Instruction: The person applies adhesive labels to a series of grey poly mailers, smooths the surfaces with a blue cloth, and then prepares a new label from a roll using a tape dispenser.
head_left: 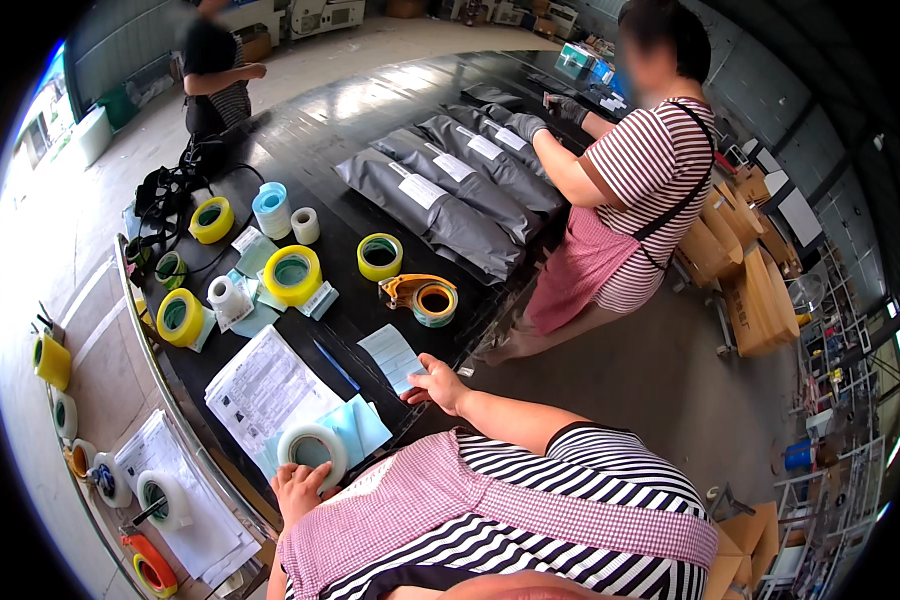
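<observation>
My right hand (440,385) pinches the edge of a pale blue paper slip (392,356) over the near edge of the black table. Close to my body, the fingers of my left hand (302,490) are curled on the near rim of a whitish tape roll (336,446). That roll rests on light blue papers (368,428), which overlap a stack of printed white sheets (270,385). Between the stack and the slip lies a blue pen (336,366). Beyond the slip is a tape dispenser (418,297) with an orange-brown part.
Several yellow tape rolls (293,276) and small white rolls stand on the black table (300,120). Grey plastic parcels (440,205) with white labels lie farther back. A gloved co-worker (650,170) stands at the right; another person (215,85) is far left. Cardboard boxes (760,290) stand at right.
</observation>
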Available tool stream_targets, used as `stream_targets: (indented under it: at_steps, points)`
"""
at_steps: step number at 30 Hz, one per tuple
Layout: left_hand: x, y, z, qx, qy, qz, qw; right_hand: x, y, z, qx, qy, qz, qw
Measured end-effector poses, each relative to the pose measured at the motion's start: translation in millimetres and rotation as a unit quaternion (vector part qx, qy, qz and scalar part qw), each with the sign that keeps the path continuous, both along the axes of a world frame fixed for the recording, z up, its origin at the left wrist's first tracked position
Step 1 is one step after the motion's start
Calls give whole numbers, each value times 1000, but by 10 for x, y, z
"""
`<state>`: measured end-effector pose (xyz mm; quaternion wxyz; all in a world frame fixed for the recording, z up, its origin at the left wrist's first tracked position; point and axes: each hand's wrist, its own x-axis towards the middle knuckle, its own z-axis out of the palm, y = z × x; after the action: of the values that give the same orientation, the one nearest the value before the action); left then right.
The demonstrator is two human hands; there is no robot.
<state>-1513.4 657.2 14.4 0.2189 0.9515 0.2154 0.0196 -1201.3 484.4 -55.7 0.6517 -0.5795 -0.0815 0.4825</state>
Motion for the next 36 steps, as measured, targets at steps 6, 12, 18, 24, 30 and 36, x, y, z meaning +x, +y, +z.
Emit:
stream_targets:
  at_steps: [6, 12, 18, 24, 30, 36]
  points:
    - [-1, 2, -40, 0, -1, 2, 1000, 9, -3, -15, 6, -6, 3, 1000]
    - [7, -7, 16, -5, 13, 3, 1000, 6, 0, -9, 10, -1, 2, 1000]
    - [10, -15, 25, -9, 10, 8, 1000, -10, 3, 12, 18, -10, -6, 1000]
    - [19, -21, 36, -23, 17, 13, 1000, 8, -3, -43, 26, -2, 5, 1000]
    - [3, -20, 15, -11, 16, 11, 1000, 16, -5, -50, 28, 3, 12, 1000]
    - [8, -26, 24, -2, 11, 7, 1000, 22, -4, -51, 25, -5, 14, 1000]
